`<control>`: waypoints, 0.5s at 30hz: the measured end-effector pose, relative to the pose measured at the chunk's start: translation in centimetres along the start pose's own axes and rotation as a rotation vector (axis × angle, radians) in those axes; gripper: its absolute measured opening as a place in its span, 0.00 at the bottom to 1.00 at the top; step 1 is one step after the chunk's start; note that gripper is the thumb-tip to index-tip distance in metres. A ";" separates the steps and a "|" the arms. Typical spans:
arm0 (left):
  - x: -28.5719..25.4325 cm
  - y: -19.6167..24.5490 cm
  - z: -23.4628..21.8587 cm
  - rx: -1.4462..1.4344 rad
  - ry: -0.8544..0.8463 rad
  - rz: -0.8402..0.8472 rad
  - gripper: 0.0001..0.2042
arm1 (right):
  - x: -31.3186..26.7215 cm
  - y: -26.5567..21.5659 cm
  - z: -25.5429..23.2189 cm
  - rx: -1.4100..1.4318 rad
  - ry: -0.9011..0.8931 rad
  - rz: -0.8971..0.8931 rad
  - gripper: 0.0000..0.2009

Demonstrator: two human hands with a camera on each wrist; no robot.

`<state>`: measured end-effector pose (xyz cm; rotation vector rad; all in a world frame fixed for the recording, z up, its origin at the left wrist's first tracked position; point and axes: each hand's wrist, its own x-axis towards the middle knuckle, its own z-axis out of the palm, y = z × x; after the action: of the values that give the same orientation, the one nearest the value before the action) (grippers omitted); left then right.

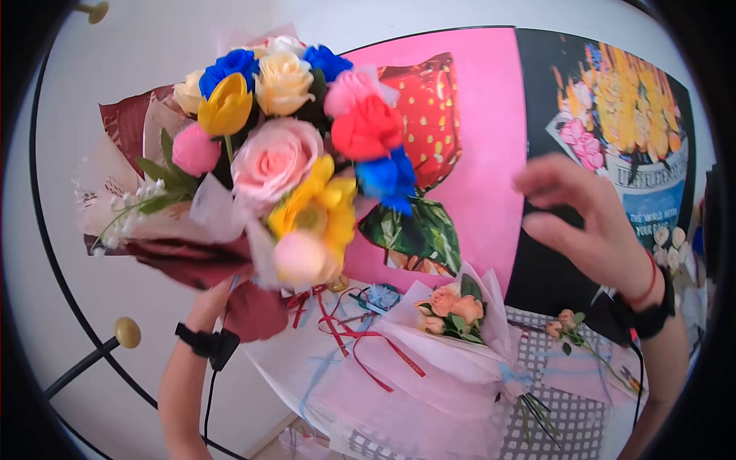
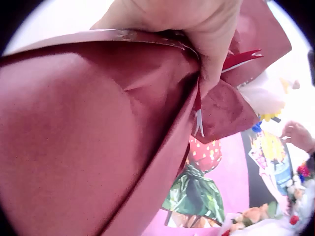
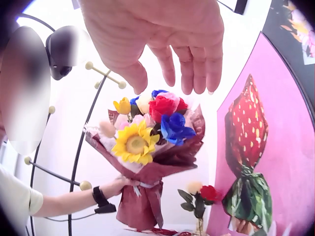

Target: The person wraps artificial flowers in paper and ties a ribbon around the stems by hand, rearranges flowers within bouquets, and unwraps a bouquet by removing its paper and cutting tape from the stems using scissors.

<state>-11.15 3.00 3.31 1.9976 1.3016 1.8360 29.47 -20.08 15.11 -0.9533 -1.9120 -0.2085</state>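
Note:
My left hand (image 2: pixel 184 19) grips a bouquet (image 3: pixel 133 140) by its gathered waist, where a ribbon ties the maroon wrapping paper (image 2: pixel 83 132). In the head view the bouquet is held up at the left, tilted toward the camera, and mostly hides that hand. It carries a large pink rose (image 1: pixel 276 161), a yellow sunflower, blue and red blooms, cream roses and a yellow tulip. Off to the right, my right hand (image 1: pixel 575 207) hovers apart from the bouquet with fingers relaxed and slightly bent, holding nothing.
A smaller bouquet of peach roses (image 1: pixel 456 307) in pale pink wrap lies on the table, beside red ribbons (image 1: pixel 360 333) and a loose rose stem (image 1: pixel 583 337). Behind stand a pink strawberry-candy picture (image 1: pixel 487 169) and a dark flower poster (image 1: pixel 544 115). A black rack (image 1: pixel 77 307) is at left.

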 end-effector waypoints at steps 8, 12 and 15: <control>0.6 5.3 6.0 -0.079 -0.179 0.106 0.14 | 1.5 0.6 -0.9 0.402 0.046 0.149 0.19; 0.1 8.2 9.0 -0.122 -0.262 0.155 0.14 | -1.4 1.2 -0.7 0.559 -0.127 0.367 0.16; -0.3 10.5 11.0 -0.145 -0.313 0.195 0.14 | -4.1 2.2 0.0 0.442 -0.004 0.404 0.16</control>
<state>3.54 1.12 6.76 2.2819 0.8908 1.5519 31.97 -20.76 11.23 -1.0034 -1.6286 0.4358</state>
